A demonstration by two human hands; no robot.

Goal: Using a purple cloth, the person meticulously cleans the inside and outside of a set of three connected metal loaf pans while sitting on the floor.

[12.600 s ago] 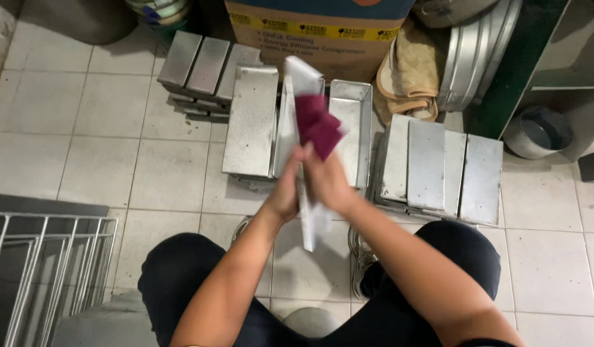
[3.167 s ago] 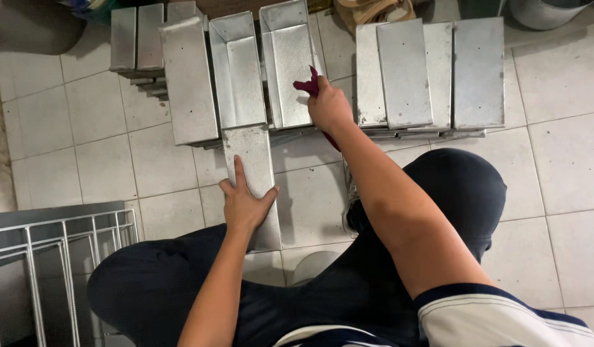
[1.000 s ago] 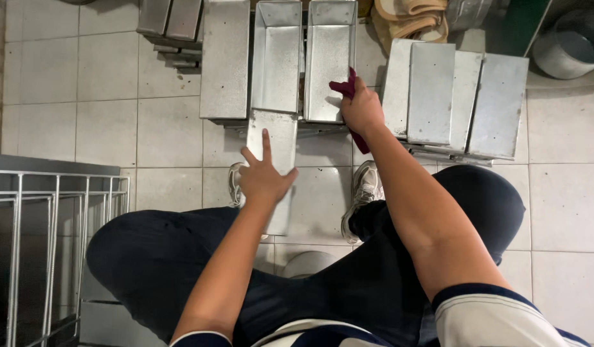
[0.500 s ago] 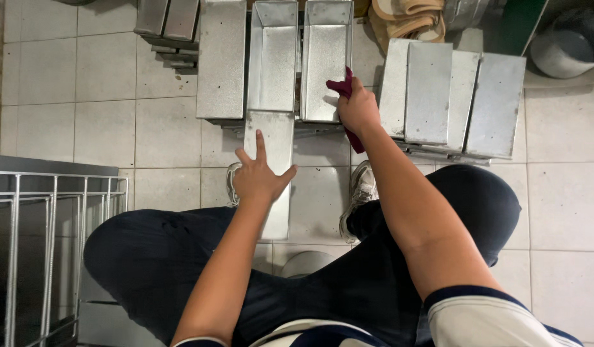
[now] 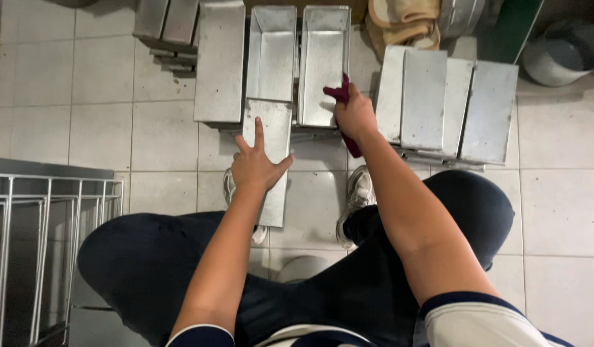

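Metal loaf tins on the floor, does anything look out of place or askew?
One long rectangular metal tin lies apart from the rows, upside down under the left hand. The inverted grey tins on the right sit slightly tilted. Nothing looks spilled or damaged.

packages: brown cardboard box edge [image 5: 297, 2] | top centre, behind metal pans | labels/screens: none

My left hand [image 5: 255, 166] rests on a dull grey metal lid [image 5: 269, 160]; my right hand [image 5: 355, 115] presses soft maroon cloth [image 5: 342, 96] into a matt metal pan [image 5: 323, 64].
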